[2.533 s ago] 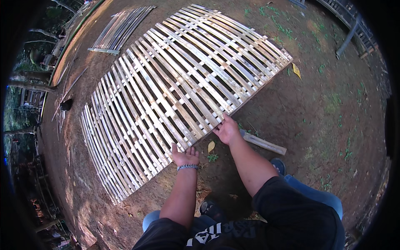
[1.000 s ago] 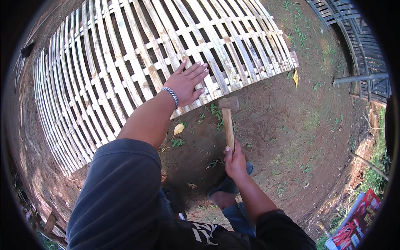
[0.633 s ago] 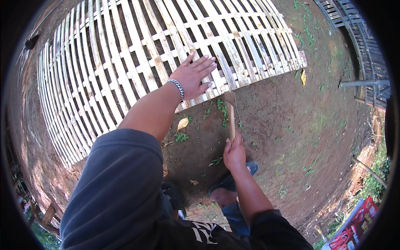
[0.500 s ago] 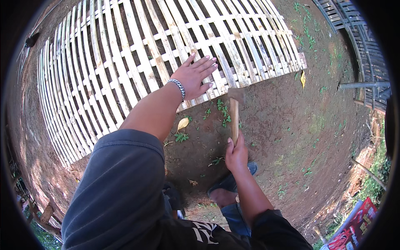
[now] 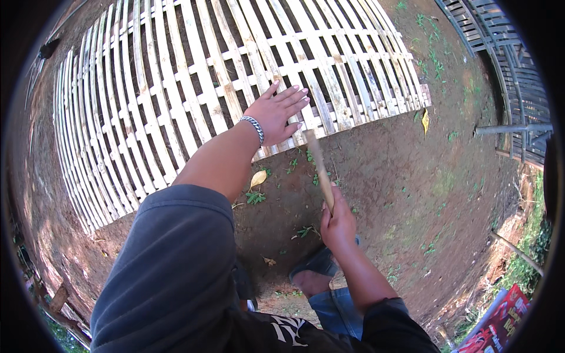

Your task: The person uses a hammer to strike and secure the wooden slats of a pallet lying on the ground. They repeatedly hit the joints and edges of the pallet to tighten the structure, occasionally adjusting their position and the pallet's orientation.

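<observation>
My left hand [image 5: 276, 115] lies flat with spread fingers on the near edge of a lattice panel of pale bamboo slats [image 5: 170, 88], and a chain bracelet circles its wrist. The slats cross thin strips, with dark gaps between them. Closed round a wooden handle, my right hand [image 5: 339, 222] holds a hammer [image 5: 323, 176] to the right of my left hand. The hammer's head end is blurred and close to the panel's near edge, just right of my left thumb; whether it touches cannot be told.
Brown soil [image 5: 412, 182] with small green weeds lies in front of the panel. A yellow leaf [image 5: 258, 178] is near my left forearm. At the far right stands a woven bamboo structure [image 5: 518, 76] with a protruding pole [image 5: 512, 129]. A red printed sheet [image 5: 500, 320] sits at lower right.
The hammer's head has swung left, toward my left hand, and its handle now tilts left. My left hand stays on the panel, and the view has shifted slightly.
</observation>
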Demonstrator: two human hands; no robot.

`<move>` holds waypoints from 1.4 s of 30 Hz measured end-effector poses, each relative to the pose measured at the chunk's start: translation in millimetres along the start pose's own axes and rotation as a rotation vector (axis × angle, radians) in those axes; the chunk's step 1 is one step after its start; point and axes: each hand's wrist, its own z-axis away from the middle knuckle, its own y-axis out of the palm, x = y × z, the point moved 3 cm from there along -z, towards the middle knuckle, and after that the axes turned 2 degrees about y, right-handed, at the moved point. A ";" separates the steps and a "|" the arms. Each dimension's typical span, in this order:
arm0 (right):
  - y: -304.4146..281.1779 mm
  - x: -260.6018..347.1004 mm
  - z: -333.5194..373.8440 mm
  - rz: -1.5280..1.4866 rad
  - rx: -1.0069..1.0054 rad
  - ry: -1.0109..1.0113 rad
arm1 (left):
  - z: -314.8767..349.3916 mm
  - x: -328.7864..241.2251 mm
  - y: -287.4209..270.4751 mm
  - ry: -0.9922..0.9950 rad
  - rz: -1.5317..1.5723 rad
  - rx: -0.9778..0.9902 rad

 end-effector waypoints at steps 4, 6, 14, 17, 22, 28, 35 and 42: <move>-30.1 2.5 -12.1 0.310 0.191 -0.279 | -3.4 -4.1 -2.0 0.009 0.007 -0.001; -26.4 -39.9 -33.4 0.377 0.188 -0.011 | -5.6 -4.1 0.3 0.028 -0.001 -0.014; -29.9 3.9 -11.9 0.165 0.186 -0.369 | -0.6 -2.0 -0.9 0.010 0.001 0.015; -11.9 -52.3 -32.8 0.223 0.185 0.071 | -4.5 -2.7 -5.9 0.017 0.011 0.024; -23.6 -27.6 -33.8 0.077 0.094 -0.011 | -0.5 1.4 -2.4 0.006 0.019 -0.003; -12.8 -35.6 -23.4 -0.064 0.123 0.153 | -2.1 -3.7 -3.6 0.017 0.033 0.003; -32.8 -17.6 -32.5 -0.283 -0.054 0.133 | 1.2 -0.2 -1.3 0.003 0.019 -0.004; -16.8 -44.4 -32.1 -0.002 0.093 0.280 | -4.8 -1.5 -0.9 0.019 0.022 -0.036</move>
